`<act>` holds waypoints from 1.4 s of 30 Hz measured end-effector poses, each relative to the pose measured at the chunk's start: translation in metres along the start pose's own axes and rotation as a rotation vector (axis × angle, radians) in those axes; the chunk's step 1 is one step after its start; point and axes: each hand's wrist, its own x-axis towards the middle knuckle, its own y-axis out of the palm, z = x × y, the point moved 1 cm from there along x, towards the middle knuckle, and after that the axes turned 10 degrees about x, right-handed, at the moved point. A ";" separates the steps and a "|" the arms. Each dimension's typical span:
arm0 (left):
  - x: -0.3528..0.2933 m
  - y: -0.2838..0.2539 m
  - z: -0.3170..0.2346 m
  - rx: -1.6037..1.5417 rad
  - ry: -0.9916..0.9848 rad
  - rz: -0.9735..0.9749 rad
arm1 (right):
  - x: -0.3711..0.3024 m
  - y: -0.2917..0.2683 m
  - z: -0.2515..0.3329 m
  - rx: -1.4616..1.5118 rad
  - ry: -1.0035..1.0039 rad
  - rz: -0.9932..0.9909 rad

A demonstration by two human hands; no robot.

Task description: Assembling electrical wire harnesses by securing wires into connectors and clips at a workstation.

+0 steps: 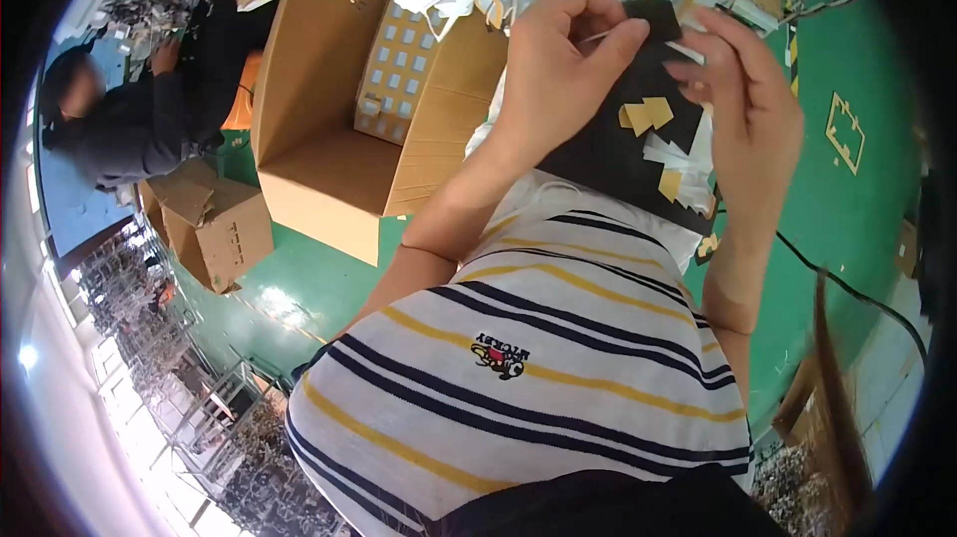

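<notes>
My left hand (563, 63) grips the upper left edge of a black flat sheet (628, 143) that carries small yellow arrow-shaped pieces (646, 113). My right hand (748, 103) pinches the sheet's upper right edge, fingers curled near a white strip on it. Both hands hold the sheet up in front of my striped white, navy and yellow shirt (538, 358). More yellow and white bits sit at the sheet's lower right.
A big open cardboard box (329, 138) holding a card of small white squares stands on the green floor (827, 198). A smaller brown box (214, 223) lies to the left. Another person in dark clothes (130, 118) works at upper left. White trays and wires pile along the top.
</notes>
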 end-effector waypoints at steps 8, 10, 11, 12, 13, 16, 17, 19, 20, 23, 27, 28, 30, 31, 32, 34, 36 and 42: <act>0.011 -0.031 -0.009 -0.224 -0.089 0.208 | 0.031 0.007 0.021 -0.444 -0.649 0.113; 0.017 -0.039 -0.008 -0.228 -0.085 0.335 | 0.041 0.012 0.023 -0.241 -0.513 0.296; 0.020 -0.043 -0.011 -0.200 -0.099 0.393 | 0.044 0.016 0.022 -0.050 -0.367 0.465; 0.020 -0.046 -0.012 -0.196 -0.100 0.392 | 0.049 0.013 0.018 -0.047 -0.368 0.465; 0.020 -0.048 -0.011 -0.186 -0.118 0.418 | 0.054 0.008 0.010 0.038 -0.232 0.551; 0.019 -0.038 -0.005 -0.147 -0.107 0.318 | 0.061 0.008 -0.006 0.126 -0.186 0.578; 0.020 -0.033 -0.005 -0.118 -0.081 0.204 | 0.059 0.009 -0.010 0.131 -0.271 0.508; 0.016 -0.029 -0.011 -0.108 -0.025 0.099 | 0.056 0.011 -0.016 0.117 -0.293 0.451; 0.014 -0.028 -0.014 -0.099 0.032 -0.006 | 0.054 0.012 -0.016 0.100 -0.315 0.392; 0.014 -0.018 -0.007 -0.257 0.168 -0.026 | 0.050 0.016 -0.011 0.014 -0.344 0.383; 0.014 -0.017 -0.013 -0.212 0.158 -0.052 | 0.045 0.012 -0.008 0.107 -0.288 0.424; 0.013 -0.021 -0.017 -0.047 0.174 -0.044 | 0.044 0.010 -0.007 -0.002 -0.327 0.394; 0.013 -0.027 -0.022 0.116 0.191 -0.026 | 0.044 0.008 -0.008 -0.113 -0.365 0.353; 0.013 -0.029 -0.024 0.209 0.223 -0.012 | 0.046 0.007 -0.010 -0.141 -0.368 0.367; 0.013 -0.030 -0.025 0.304 0.249 -0.002 | 0.046 0.006 -0.012 -0.164 -0.367 0.388; 0.015 -0.030 -0.023 0.366 0.308 -0.020 | 0.048 0.008 -0.015 -0.161 -0.382 0.398; 0.009 -0.034 -0.026 0.450 0.381 -0.068 | 0.046 0.013 -0.012 -0.140 -0.426 0.427; -0.006 -0.024 -0.009 0.651 0.477 -0.062 | 0.031 0.017 -0.006 -0.553 -0.470 0.464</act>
